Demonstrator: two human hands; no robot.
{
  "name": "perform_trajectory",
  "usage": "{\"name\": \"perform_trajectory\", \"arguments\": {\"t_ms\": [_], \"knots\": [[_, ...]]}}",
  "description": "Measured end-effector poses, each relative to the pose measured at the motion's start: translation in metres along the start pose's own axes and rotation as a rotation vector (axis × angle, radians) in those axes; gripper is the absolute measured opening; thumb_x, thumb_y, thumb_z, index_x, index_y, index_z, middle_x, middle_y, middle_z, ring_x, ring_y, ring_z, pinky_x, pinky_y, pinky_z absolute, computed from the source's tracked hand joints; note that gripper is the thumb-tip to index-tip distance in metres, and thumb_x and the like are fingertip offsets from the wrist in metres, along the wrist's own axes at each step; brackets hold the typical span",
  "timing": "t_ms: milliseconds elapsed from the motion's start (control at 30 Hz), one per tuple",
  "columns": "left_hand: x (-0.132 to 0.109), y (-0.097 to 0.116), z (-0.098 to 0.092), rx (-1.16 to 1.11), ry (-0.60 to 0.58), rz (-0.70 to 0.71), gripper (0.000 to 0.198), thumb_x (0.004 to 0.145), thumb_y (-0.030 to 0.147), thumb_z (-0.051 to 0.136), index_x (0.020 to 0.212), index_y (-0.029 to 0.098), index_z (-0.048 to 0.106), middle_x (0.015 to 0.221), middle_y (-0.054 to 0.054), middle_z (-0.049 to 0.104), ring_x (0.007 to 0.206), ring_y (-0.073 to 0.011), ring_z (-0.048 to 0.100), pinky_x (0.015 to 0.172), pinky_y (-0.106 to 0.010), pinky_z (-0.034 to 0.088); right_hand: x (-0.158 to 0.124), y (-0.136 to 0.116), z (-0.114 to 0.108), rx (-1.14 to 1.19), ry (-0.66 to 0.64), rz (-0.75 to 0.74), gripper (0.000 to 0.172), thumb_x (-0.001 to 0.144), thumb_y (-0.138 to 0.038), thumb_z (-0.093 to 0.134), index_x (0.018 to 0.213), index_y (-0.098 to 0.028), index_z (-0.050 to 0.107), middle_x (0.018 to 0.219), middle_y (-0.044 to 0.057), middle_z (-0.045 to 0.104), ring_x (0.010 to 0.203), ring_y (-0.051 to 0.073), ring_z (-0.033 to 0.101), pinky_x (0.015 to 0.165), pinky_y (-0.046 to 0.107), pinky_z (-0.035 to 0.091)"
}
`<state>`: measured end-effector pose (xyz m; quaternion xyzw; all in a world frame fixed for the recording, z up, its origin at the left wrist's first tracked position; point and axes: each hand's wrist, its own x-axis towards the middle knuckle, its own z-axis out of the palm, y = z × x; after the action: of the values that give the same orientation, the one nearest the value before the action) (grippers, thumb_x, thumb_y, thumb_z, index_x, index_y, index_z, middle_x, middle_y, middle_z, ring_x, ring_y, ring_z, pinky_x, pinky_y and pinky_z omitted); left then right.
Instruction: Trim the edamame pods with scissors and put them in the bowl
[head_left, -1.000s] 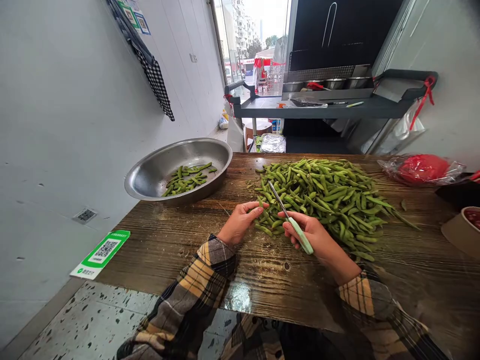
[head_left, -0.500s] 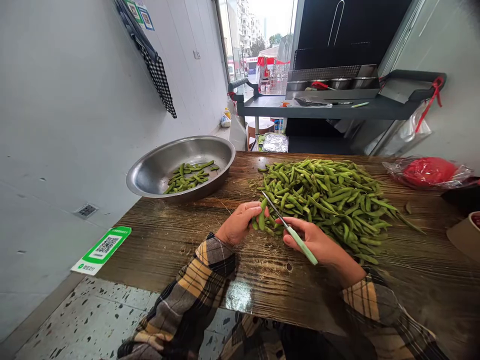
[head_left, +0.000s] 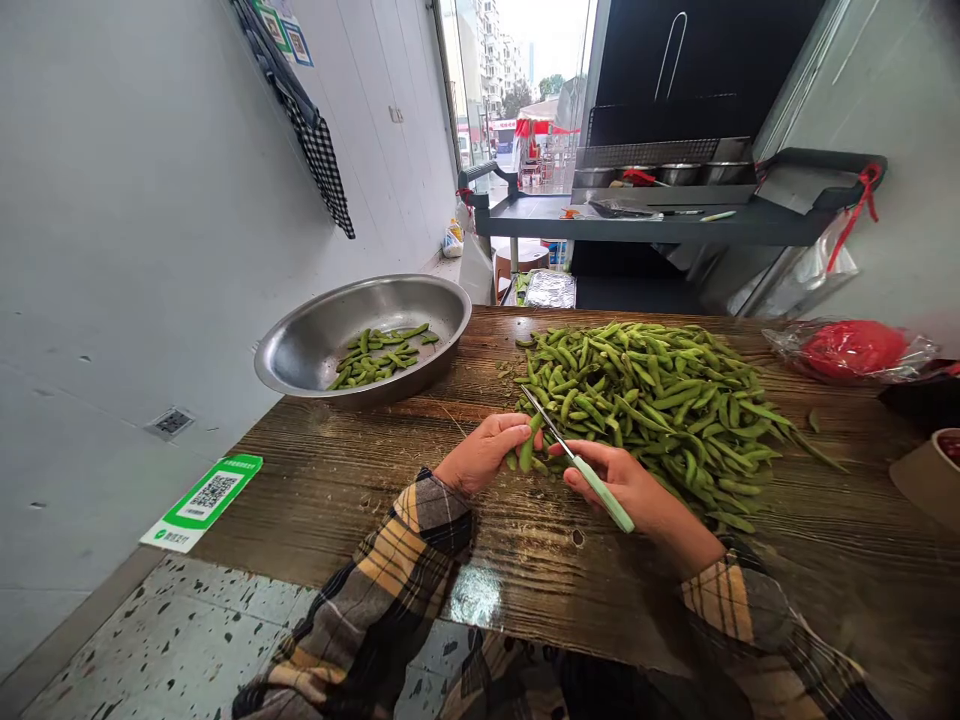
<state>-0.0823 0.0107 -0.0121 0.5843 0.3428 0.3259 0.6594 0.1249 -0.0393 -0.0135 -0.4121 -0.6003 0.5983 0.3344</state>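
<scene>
A big heap of green soybean pods [head_left: 652, 400] lies on the wooden table [head_left: 360, 480]. My left hand [head_left: 484, 452] pinches one green pod [head_left: 529, 448] at the heap's near edge. My right hand [head_left: 630, 485] grips scissors with a pale green handle [head_left: 581, 465]; their blades point up and left, right beside the held pod. A steel basin [head_left: 300, 350] at the table's far left corner holds several pods [head_left: 379, 357].
A red item in a clear plastic bag [head_left: 851, 348] lies at the far right. A tan bowl [head_left: 926, 470] sits at the right edge. A dark counter with steel pans [head_left: 660, 205] stands behind the table. The white wall runs along the left.
My left hand picked one pod out of the heap's edge and lifted it to the scissor blades. My right hand shifted slightly with the scissors.
</scene>
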Motion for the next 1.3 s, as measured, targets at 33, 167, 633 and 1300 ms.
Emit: {"name": "perform_trajectory", "arguments": {"t_ms": [33, 167, 633, 1300], "knots": [[0.0, 0.0, 0.0, 0.005, 0.004, 0.002, 0.032, 0.082, 0.045, 0.058, 0.074, 0.013, 0.06, 0.058, 0.002, 0.05, 0.047, -0.0064, 0.04, 0.046, -0.019, 0.028, 0.0, 0.001, 0.0, 0.007, -0.006, 0.006, 0.056, 0.079, -0.047, 0.067, 0.119, -0.008, 0.059, 0.058, -0.007, 0.041, 0.049, 0.007, 0.03, 0.047, 0.023, 0.025], [0.0, 0.001, 0.002, -0.005, 0.03, -0.015, 0.032, 0.081, 0.044, 0.06, 0.073, 0.013, 0.06, 0.056, 0.002, 0.049, 0.046, -0.0058, 0.037, 0.043, -0.018, 0.023, 0.001, 0.005, -0.002, 0.015, -0.01, 0.024, 0.057, 0.08, -0.051, 0.066, 0.118, -0.009, 0.059, 0.058, -0.008, 0.04, 0.046, 0.006, 0.032, 0.044, 0.021, 0.024], [0.005, 0.003, -0.004, -0.547, 0.347, 0.201, 0.022, 0.069, 0.014, 0.071, 0.088, 0.016, 0.059, 0.068, 0.003, 0.053, 0.055, -0.0043, 0.042, 0.052, -0.016, 0.036, 0.001, 0.001, 0.006, 0.237, 0.003, 0.091, 0.057, 0.074, -0.06, 0.068, 0.108, -0.017, 0.054, 0.072, -0.003, 0.054, 0.058, 0.01, 0.049, 0.055, 0.024, 0.047], [0.004, -0.003, 0.023, -0.333, 0.341, 0.206, 0.027, 0.075, 0.027, 0.073, 0.095, 0.018, 0.056, 0.079, 0.002, 0.059, 0.06, -0.0058, 0.049, 0.055, -0.018, 0.039, 0.001, 0.004, 0.013, 0.239, 0.052, 0.048, 0.046, 0.081, -0.057, 0.063, 0.105, -0.019, 0.054, 0.07, -0.004, 0.051, 0.055, 0.01, 0.047, 0.05, 0.023, 0.044]]}}
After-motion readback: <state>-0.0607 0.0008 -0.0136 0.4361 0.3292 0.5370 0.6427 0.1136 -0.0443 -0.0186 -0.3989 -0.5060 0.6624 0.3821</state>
